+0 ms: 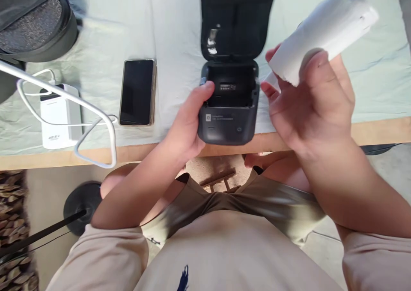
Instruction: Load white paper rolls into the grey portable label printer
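Note:
A small dark grey printer (228,124) sits at the table's near edge with its lid (236,19) flipped open toward the far side, showing an empty inner bay. My left hand (189,121) grips the printer's left side, thumb on its upper rim. My right hand (313,100) is raised to the right of the printer and holds a white paper roll (321,36) above the table, tilted up to the right. The roll is blurred.
A black phone (138,91) lies face up left of the printer. A white power bank (59,117) with white cables (96,111) sits further left. A black bag (32,19) fills the far left corner. A pale cloth (173,34) covers the wooden table.

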Demonstrator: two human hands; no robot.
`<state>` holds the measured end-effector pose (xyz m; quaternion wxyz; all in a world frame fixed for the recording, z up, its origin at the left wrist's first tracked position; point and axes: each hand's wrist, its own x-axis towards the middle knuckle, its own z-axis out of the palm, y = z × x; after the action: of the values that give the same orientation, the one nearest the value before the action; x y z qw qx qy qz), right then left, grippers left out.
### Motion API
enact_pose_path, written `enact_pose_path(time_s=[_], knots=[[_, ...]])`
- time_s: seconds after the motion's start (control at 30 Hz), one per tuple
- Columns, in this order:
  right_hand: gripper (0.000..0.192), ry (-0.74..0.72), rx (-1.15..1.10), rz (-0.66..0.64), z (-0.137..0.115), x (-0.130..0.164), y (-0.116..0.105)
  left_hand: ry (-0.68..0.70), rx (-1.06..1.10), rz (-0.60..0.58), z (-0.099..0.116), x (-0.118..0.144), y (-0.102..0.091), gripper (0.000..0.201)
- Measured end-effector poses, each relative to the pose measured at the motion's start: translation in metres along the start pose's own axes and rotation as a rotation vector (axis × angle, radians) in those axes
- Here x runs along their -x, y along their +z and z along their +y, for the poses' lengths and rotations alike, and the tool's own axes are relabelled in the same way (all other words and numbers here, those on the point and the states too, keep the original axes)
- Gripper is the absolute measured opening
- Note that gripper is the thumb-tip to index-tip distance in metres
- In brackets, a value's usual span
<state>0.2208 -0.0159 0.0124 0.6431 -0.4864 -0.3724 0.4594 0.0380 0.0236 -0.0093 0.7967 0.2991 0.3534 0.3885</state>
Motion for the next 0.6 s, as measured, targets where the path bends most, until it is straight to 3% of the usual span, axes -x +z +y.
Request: enact_pose_path(time_s=[0.17, 0.33, 0.47, 0.6], knots=[[0.037, 0.026, 0.091, -0.022, 0.007, -0.006, -0.023, 0.12, -0.034, 0.076, -0.001, -0.01, -0.012, 0.037], [0.046, 0.131, -0.021, -0.024, 0.023, -0.013, -0.034, 0.079, -0.104, 0.193, 0.0, -0.002, -0.02, 0.032], [0.042, 0.326, -0.17, -0.11, 0.026, -0.016, -0.033, 0.028, -0.124, 0.176, 0.003, 0.005, -0.026, 0.034], [0.051, 0.466, -0.248, -0.101, 0.022, -0.017, -0.02, -0.019, -0.07, 0.101, 0.001, 0.006, -0.033, 0.035]])
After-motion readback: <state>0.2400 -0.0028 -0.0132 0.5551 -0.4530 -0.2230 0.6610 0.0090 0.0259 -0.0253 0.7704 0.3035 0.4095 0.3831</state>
